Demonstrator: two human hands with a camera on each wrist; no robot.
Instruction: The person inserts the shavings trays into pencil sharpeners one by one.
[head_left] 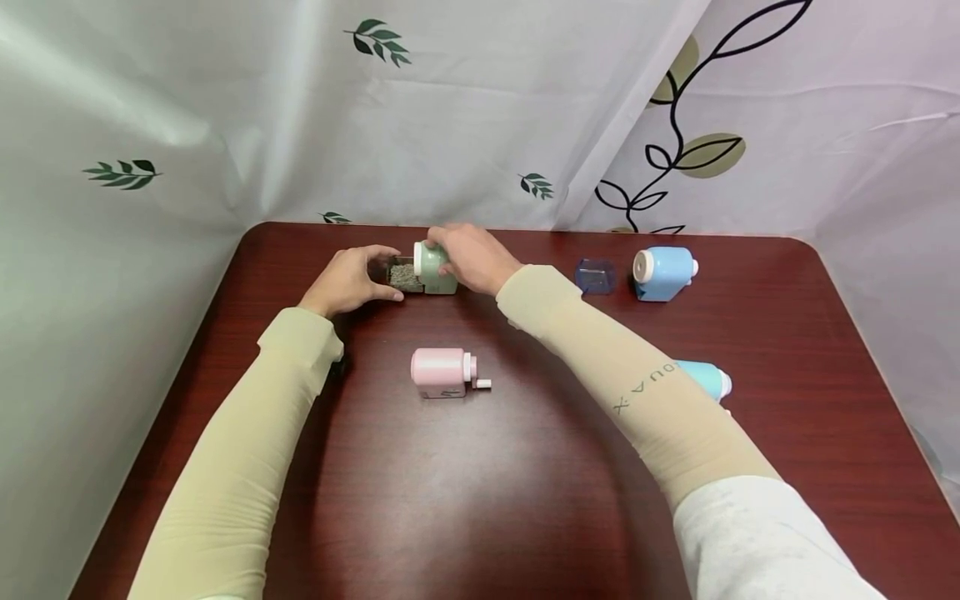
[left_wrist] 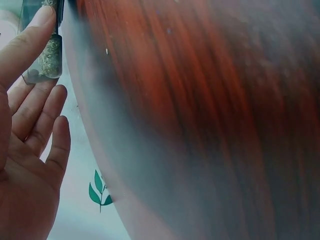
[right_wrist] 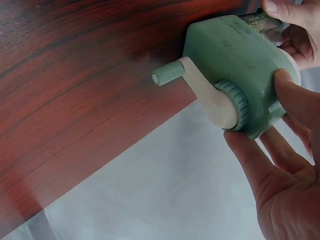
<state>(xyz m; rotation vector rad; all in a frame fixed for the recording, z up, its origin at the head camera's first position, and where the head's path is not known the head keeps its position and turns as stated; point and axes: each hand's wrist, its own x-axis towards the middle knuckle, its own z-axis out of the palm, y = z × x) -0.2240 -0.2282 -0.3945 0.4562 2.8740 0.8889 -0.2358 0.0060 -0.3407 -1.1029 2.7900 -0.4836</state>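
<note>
A green hand-crank pencil sharpener [head_left: 438, 271] with a white collar stands near the table's back edge. My right hand [head_left: 476, 257] grips its body from the right, and its cream crank arm [right_wrist: 207, 97] shows in the right wrist view. From the sharpener's left side sticks out a clear drawer [head_left: 406, 278] full of pencil shavings. My left hand [head_left: 348, 279] pinches this drawer between thumb and fingers; in the left wrist view the thumb [left_wrist: 40, 25] lies across it, with the other fingers loosely bent behind.
A pink sharpener [head_left: 440, 372] lies in front of the hands. To the right are a loose dark-blue clear drawer [head_left: 596, 277], a blue sharpener [head_left: 663, 272] and a turquoise sharpener [head_left: 705, 379] partly behind my right forearm. A patterned white curtain [head_left: 450, 125] hangs behind the table.
</note>
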